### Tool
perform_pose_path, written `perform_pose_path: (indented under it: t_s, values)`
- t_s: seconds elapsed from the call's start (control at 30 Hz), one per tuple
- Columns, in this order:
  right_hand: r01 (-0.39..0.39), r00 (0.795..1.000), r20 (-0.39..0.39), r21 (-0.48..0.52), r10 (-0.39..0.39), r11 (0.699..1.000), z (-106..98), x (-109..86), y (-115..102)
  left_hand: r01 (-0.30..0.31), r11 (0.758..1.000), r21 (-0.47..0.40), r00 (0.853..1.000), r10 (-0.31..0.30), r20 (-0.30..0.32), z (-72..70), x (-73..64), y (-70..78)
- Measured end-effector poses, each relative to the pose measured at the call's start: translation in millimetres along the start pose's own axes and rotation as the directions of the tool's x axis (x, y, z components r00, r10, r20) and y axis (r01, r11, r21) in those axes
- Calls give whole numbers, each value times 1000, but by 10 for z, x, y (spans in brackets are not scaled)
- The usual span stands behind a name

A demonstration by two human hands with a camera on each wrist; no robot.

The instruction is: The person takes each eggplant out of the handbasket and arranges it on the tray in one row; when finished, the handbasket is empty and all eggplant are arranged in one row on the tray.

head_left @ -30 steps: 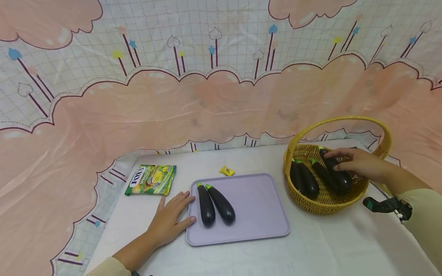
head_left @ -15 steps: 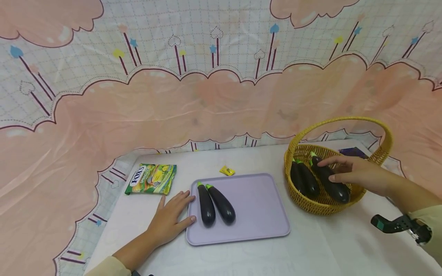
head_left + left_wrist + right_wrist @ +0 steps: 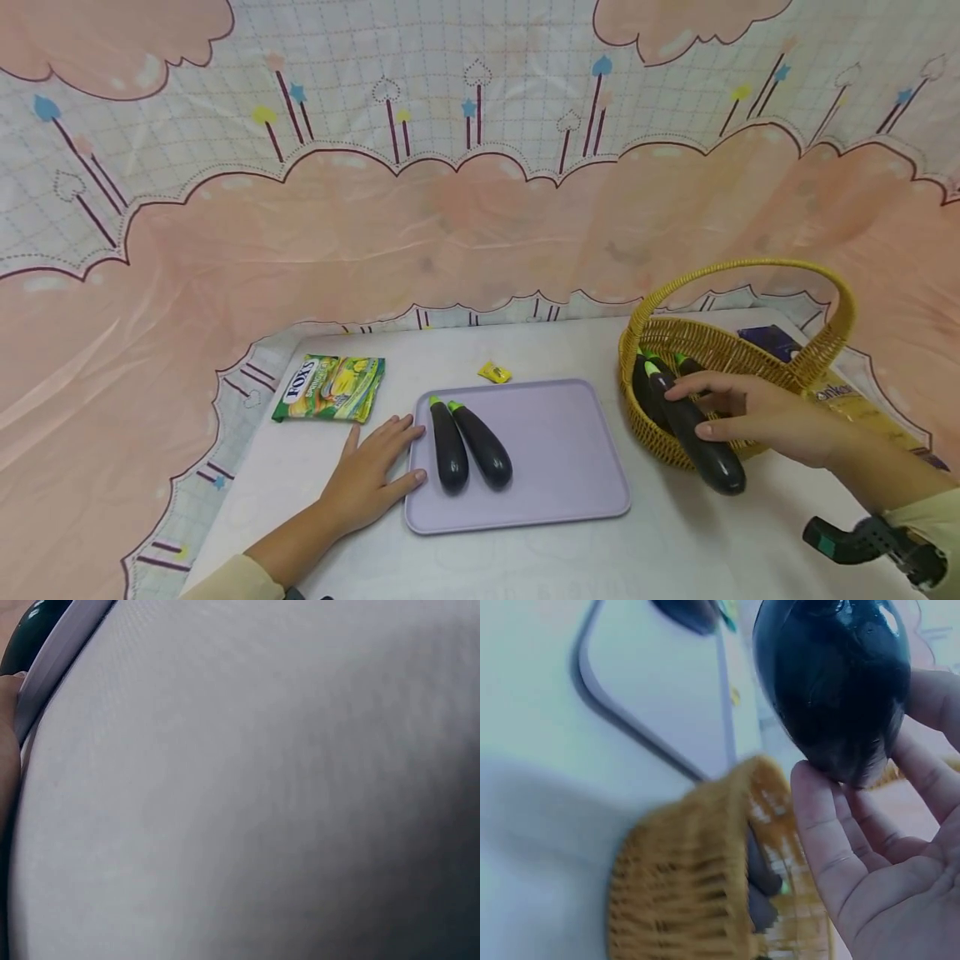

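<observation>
My right hand (image 3: 772, 421) pinches a dark eggplant (image 3: 697, 442) between thumb and fingers, over the front of the yellow wicker basket (image 3: 637, 417). In the right wrist view the held eggplant (image 3: 836, 682) is close up, its rounded end toward the camera. More eggplants lie inside the basket, partly hidden behind the hand and the held one. My left hand (image 3: 371, 475) lies spread, its fingertips and thumb touching the left edge of a lilac tray (image 3: 562, 458). Two eggplants (image 3: 483, 450) rest side by side on the tray's left half.
A green FOX'S candy bag (image 3: 330, 389) lies beyond my left hand. One small yellow wrapped candy (image 3: 494, 372) sits behind the tray. Right of the basket are a dark blue packet (image 3: 768, 340) and a gold packet (image 3: 855, 408), partly covered by my right arm. The basket's handle (image 3: 750, 263) arches high.
My right hand has lifted an eggplant from the right side of the basket and carried it left and toward me, over the front rim. The left hand stays still on the tray's edge.
</observation>
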State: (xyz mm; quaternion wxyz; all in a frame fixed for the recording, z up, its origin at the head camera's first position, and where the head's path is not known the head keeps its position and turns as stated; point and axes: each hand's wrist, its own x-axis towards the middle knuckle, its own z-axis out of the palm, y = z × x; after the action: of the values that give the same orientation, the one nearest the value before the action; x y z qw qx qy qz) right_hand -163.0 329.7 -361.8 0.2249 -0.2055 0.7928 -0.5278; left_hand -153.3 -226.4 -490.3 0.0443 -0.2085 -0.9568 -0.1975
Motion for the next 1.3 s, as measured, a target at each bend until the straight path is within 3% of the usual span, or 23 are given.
perform_pose_path:
  t_s: [0.2,0.4,0.57,1.0,1.3]
  values:
    - [36,999,17,-1,-36,999,230,68,-31,-8,1000,2,1000,8,-10,-2,0,1]
    - [-8,999,35,13,8,1000,422,227,-76,0,1000,11,1000,1,-8,-6,-2,-4]
    - [-37,999,9,-42,38,998,562,393,-87,-15,1000,3,1000,15,-13,-16,12,-7]
    - [-121,991,-64,-51,118,991,965,1109,-86,-1,1000,-3,1000,1,-9,12,-20,-30]
    - [-76,995,-68,-66,72,995,1154,1522,60,-17,1000,5,1000,17,-21,22,-5,-25]
